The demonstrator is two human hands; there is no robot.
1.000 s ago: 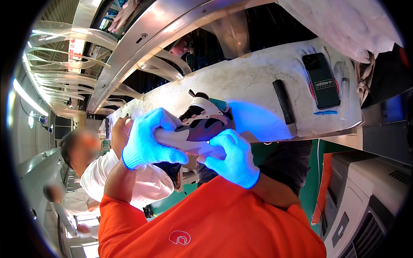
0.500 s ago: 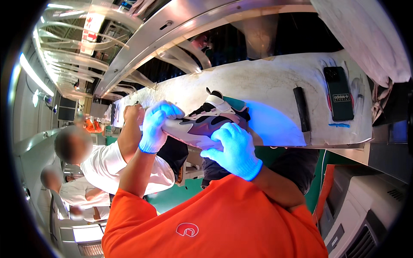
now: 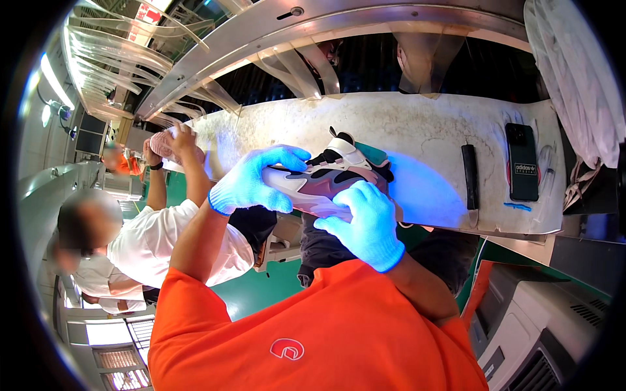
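Note:
A sneaker point(image 3: 319, 184) in white, grey and mauve with black patches lies on its side-on length above the bench's near edge, toe to the left. Around the toe wraps my left hand point(image 3: 257, 180), in a glove lit blue, fingers over the top and thumb along the lower side. My right hand point(image 3: 366, 225), gloved the same way, grips the near side at the sole's edge, towards the heel. A teal patch point(image 3: 370, 154) shows at the shoe's collar. The sneaker's underside and far side are hidden.
Blue light falls on the pale bench point(image 3: 424, 130). To the right lie a black bar-shaped tool point(image 3: 470, 176), a dark phone point(image 3: 522, 163) and a small blue strip point(image 3: 517, 206). Clear plastic flaps point(image 3: 287, 72) hang behind. At left, a co-worker's hands point(image 3: 184, 140) hold a pinkish piece.
My left hand has opened its grasp somewhat and resettled around the toe, thumb now lower. The right hand keeps its place on the shoe. The camera view has shifted slightly.

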